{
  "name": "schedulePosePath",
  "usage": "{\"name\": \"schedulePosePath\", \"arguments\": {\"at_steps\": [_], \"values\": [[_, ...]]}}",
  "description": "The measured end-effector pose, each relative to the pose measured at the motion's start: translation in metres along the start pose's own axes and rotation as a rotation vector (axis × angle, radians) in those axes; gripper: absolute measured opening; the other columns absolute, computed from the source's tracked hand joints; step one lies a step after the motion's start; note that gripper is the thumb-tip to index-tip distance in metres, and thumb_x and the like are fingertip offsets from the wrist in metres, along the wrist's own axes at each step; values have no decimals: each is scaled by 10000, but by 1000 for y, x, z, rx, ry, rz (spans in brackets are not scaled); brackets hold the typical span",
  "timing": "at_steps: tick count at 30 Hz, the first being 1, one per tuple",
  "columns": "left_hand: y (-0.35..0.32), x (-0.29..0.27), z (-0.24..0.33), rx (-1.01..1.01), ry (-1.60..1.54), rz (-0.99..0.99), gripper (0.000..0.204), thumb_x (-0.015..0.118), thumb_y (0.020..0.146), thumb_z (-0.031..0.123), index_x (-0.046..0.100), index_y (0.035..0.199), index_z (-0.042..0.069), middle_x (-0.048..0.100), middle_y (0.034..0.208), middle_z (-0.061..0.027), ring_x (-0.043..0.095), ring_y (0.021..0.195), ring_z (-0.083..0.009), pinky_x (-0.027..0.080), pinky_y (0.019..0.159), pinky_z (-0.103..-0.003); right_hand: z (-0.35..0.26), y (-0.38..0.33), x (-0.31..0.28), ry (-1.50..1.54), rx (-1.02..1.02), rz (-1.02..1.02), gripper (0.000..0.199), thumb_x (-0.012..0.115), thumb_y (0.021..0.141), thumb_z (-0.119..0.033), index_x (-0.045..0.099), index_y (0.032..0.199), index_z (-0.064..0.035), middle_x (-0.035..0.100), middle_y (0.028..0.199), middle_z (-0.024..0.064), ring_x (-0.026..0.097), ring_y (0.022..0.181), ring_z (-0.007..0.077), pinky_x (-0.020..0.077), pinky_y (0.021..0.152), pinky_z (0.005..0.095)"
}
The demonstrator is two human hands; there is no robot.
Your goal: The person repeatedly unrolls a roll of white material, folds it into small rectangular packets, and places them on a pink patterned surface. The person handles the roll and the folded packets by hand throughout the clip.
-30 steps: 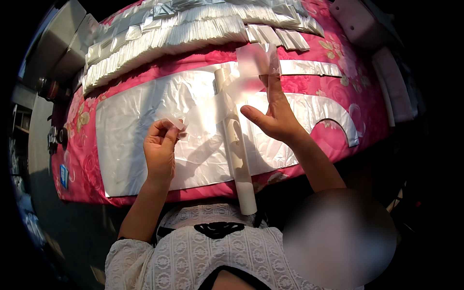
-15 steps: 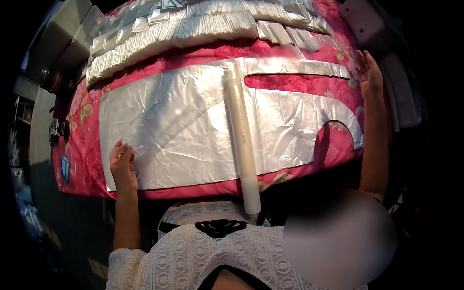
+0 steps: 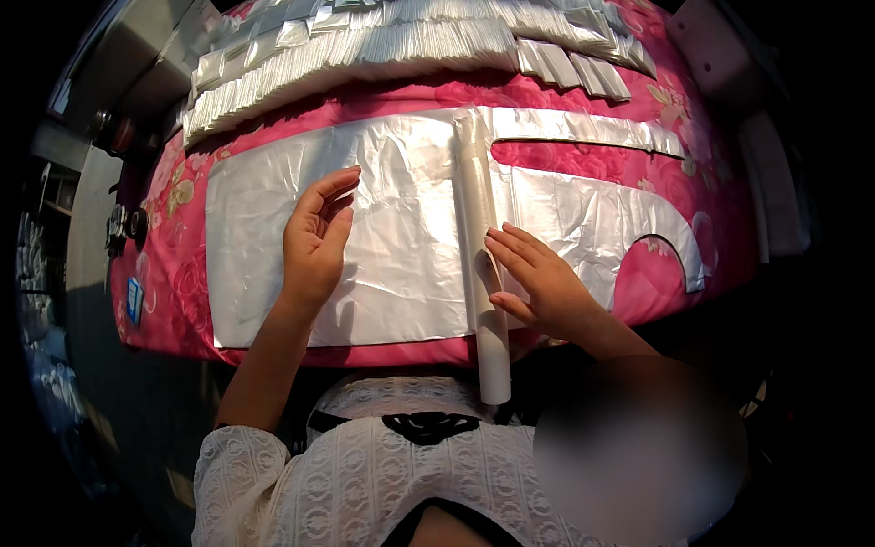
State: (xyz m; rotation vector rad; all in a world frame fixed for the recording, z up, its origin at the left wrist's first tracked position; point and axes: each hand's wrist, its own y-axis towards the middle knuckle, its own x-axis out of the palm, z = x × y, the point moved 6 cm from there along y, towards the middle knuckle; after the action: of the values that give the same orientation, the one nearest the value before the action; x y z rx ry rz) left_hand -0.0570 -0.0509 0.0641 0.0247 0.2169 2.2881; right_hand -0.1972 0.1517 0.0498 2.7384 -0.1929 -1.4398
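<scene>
Now you're smoothing the clear plastic sheet (image 3: 401, 237) on the pink floral cloth (image 3: 583, 96): left hand (image 3: 314, 242) flat, open; right hand (image 3: 538, 283) loosely steadying the white roll (image 3: 478, 228). Next, rolling needs even pressure.

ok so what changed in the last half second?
Both hands came in from the sheet's outer edges toward the middle. The left hand now lies flat on the plastic sheet; the right hand rests its fingers against the roll. Nothing is gripped. Sheet, roll and the folded stacks stayed put.
</scene>
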Motion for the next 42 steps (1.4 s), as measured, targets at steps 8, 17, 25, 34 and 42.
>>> {"name": "schedulePosePath", "arguments": {"at_steps": [8, 17, 25, 34, 42], "values": [[60, 97, -71, -612, -721, 123, 485, 398, 942, 251, 339, 1258, -111, 411, 1277, -211, 409, 1209, -273, 305, 1044, -365, 0, -3, 5, -86, -35, 5, 677, 617, 794, -334, 357, 1297, 38, 420, 1312, 182, 396, 1216, 346, 343, 1009, 393], [73, 97, -82, -942, -932, 151, 586, 364, 922, 336, 292, 1272, -129, 368, 1295, -269, 346, 1241, -303, 253, 1067, -365, 3, -4, 8, -67, -37, -13, 725, 636, 780, -316, 314, 1337, 17, 401, 1337, 172, 381, 1229, 354, 342, 1011, 397], [51, -4, -35, -429, -863, 517, 369, 383, 907, 194, 441, 1159, -69, 464, 1232, -199, 433, 1107, -256, 331, 976, -336, -18, 11, 23, -177, -39, -88, 744, 571, 812, -432, 309, 1341, 21, 356, 1371, 163, 272, 1299, 339, 237, 1065, 430], [-40, -131, -16, -249, -491, 583, 410, 440, 898, 255, 456, 1221, 4, 465, 1262, -99, 437, 1113, -177, 317, 960, -294, -149, 92, 113, 404, -499, -448, 602, 516, 874, -379, 388, 1295, 33, 435, 1320, 175, 292, 1306, 308, 281, 1051, 419], [-160, -219, -36, -207, -257, 763, 358, 444, 915, 251, 472, 1209, 49, 472, 1276, -59, 467, 1079, -149, 327, 923, -282, -104, 120, 67, 105, -467, -62, 478, 669, 749, -129, 511, 1198, -78, 500, 1257, 107, 457, 1179, 307, 407, 958, 408]]}}
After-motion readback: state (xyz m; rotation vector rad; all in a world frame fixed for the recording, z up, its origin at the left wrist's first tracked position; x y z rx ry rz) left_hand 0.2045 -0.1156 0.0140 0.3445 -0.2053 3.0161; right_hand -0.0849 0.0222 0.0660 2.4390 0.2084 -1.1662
